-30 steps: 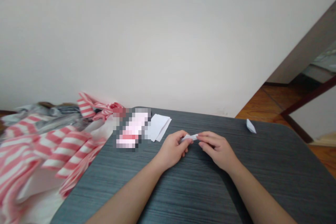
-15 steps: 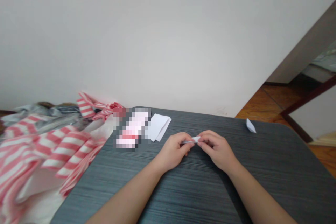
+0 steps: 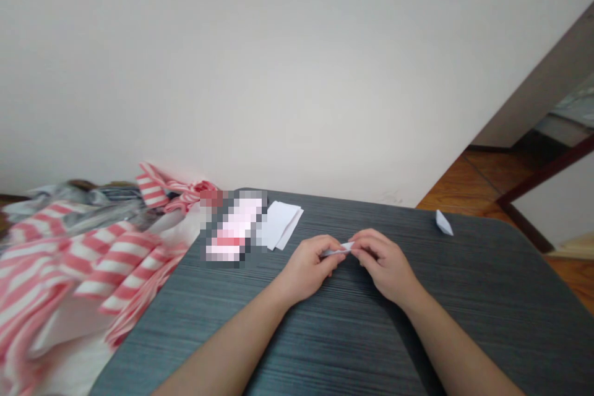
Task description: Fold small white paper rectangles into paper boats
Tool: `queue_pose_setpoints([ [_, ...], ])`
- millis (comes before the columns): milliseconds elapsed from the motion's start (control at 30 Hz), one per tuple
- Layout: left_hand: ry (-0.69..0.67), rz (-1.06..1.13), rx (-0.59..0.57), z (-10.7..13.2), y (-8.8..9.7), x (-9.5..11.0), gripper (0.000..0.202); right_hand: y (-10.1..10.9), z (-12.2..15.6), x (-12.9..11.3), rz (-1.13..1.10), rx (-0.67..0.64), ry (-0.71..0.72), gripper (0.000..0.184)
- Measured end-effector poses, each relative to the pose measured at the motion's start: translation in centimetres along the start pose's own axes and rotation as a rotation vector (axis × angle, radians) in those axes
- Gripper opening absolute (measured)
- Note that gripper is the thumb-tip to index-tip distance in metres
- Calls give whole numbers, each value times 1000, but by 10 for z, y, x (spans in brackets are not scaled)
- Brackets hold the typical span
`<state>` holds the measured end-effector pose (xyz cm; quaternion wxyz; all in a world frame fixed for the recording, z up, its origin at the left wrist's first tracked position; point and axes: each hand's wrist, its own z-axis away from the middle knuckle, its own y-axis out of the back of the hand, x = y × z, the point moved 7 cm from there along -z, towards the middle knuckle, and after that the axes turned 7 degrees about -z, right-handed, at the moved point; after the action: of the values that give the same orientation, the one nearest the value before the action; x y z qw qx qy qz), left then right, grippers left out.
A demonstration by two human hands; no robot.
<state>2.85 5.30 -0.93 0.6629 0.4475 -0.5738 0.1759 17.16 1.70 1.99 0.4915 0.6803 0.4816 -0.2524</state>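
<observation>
A small folded piece of white paper [image 3: 344, 248] is pinched between my two hands, just above the dark table [image 3: 320, 340]. My left hand [image 3: 310, 267] is closed on its left end, thumb in front and fingers behind. On the other end, my right hand [image 3: 383, 261] grips with thumb and fingertips. Much of the paper is hidden by my fingers. Beyond my left hand lie a few overlapping white paper sheets [image 3: 282, 223]. Off to the right, near the far edge, rests a small folded white paper piece [image 3: 443, 223].
A pixelated pinkish object [image 3: 236, 226] lies left of the sheets. Red-and-white striped cloth [image 3: 111, 260] is heaped beside the table's left edge. A pale wall [image 3: 297, 74] stands behind the table, and wooden floor [image 3: 457, 182] shows at the right.
Both hands stay in nearly the same place with the paper between them. My right fingertips have shifted very slightly on it. The other things have not moved.
</observation>
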Motion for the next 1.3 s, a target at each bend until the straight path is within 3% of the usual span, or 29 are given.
queue_pose_setpoints([
  [267, 18, -7, -8, 0, -1, -3, 22, 1, 0, 1, 26, 20, 27, 16],
  [467, 26, -4, 1, -1, 0, -2, 23, 1, 2, 6, 0, 40, -37, 10],
  [767, 42, 1, -7, 0, -1, -3, 21, 2, 0, 2, 39, 34, -5, 17],
  [900, 43, 19, 25, -1, 2, -1, 41, 1, 1, 1, 44, 16, 3, 17],
  [1067, 80, -13, -55, 0, -3, 0, 24, -1, 1, -3, 28, -5, 3, 17],
  [1300, 60, -23, -51, 1, -1, 3, 21, -5, 4, 6, -7, 1, -56, 8],
])
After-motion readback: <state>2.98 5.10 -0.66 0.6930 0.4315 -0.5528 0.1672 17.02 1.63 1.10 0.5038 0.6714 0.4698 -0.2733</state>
